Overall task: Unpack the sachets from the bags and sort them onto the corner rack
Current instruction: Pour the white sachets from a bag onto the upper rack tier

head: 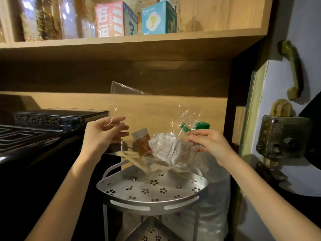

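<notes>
Above corner rack (152, 197), left hand (102, 134), right hand (211, 145) gripping sachet bags (166, 148)

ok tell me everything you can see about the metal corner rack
The silver metal corner rack is a quarter-round tiered stand of matte, aluminium-like metal. Its top tray has flower-shaped holes, a raised rim with slots in front, and thin upright posts. A lower tier shows beneath. It stands upright below the wooden shelves. A clear plastic bag seems to brush its back edge; neither hand touches it.

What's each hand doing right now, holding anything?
Left hand: pinches an empty clear bag.
Right hand: grips a clear bag of white sachets.
</notes>
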Motion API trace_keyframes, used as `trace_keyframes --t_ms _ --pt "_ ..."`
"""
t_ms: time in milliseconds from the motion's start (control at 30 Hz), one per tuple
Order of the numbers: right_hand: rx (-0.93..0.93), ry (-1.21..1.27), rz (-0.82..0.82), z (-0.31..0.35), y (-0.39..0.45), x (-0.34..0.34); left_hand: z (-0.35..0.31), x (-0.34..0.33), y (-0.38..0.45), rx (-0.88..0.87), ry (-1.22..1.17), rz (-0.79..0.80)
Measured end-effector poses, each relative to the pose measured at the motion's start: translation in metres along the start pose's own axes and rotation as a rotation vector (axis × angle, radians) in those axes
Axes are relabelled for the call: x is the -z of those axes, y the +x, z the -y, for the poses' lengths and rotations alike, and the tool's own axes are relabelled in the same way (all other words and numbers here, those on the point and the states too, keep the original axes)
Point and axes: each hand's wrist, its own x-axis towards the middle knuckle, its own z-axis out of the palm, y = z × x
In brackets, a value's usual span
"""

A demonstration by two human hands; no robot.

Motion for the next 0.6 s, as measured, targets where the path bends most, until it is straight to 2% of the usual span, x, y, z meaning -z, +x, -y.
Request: trace_keyframes --t_ms 233,367,600 --pt "0.074 0.094 -0.093 0.009 0.003 0.002 -0.001 0.002 0.003 -0.022 -0.017 -0.008" --pt "0.104 -0.027 -0.022 0.021 0.008 0.005 -0.006 0.001 0.008 -0.043 -0.032 -0.009" --pt "0.108 -0.014 -0.084 0.034 0.014 0.012 -0.013 0.000 0.017 -0.019 -0.052 -0.007"
